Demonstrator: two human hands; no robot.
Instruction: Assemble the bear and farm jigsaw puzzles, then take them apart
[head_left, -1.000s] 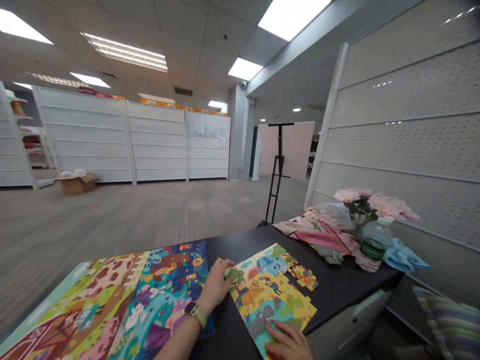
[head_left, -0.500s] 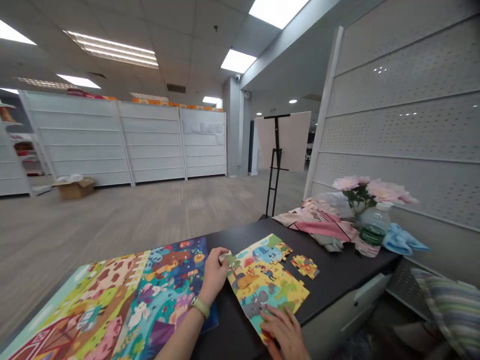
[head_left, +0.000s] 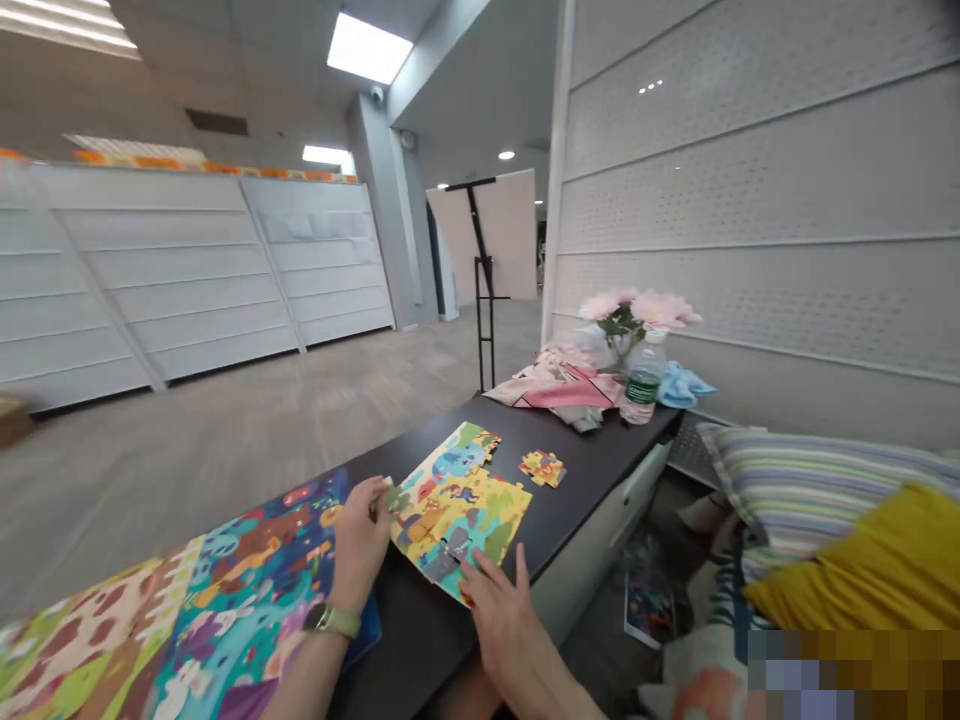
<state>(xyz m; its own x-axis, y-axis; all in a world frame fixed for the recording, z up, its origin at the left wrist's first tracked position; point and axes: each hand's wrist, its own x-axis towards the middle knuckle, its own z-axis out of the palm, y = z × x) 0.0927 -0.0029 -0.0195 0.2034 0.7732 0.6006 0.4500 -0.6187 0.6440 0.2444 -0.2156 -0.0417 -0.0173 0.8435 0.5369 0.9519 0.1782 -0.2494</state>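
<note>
A partly joined jigsaw puzzle point(head_left: 450, 500), with bright animal pictures, lies on the dark tabletop point(head_left: 405, 650). At its left corner, my left hand point(head_left: 360, 535) pinches a greenish puzzle piece point(head_left: 384, 497) between thumb and fingers; whether this piece is joined to the rest I cannot tell. My right hand point(head_left: 502, 615) is spread over the puzzle's near edge, fingertips at the grey animal and thumb apart. A small joined cluster of puzzle pieces point(head_left: 544, 467) sits apart, to the right of the puzzle. A green-banded watch point(head_left: 332, 620) is on my left wrist.
Colourful picture boards point(head_left: 202, 610) cover the table's left side. At the far end are crumpled pink cloth point(head_left: 555, 385), a bottle point(head_left: 643, 385), pink flowers point(head_left: 637, 307) and blue cloth point(head_left: 684, 384). A striped cushion point(head_left: 810, 490) and a yellow cushion point(head_left: 870, 560) are at right.
The view has turned right, so the table appears further left and more of the cushions shows. My left hand stays at the puzzle's left corner; the right fingers are spread wider at the near edge.
</note>
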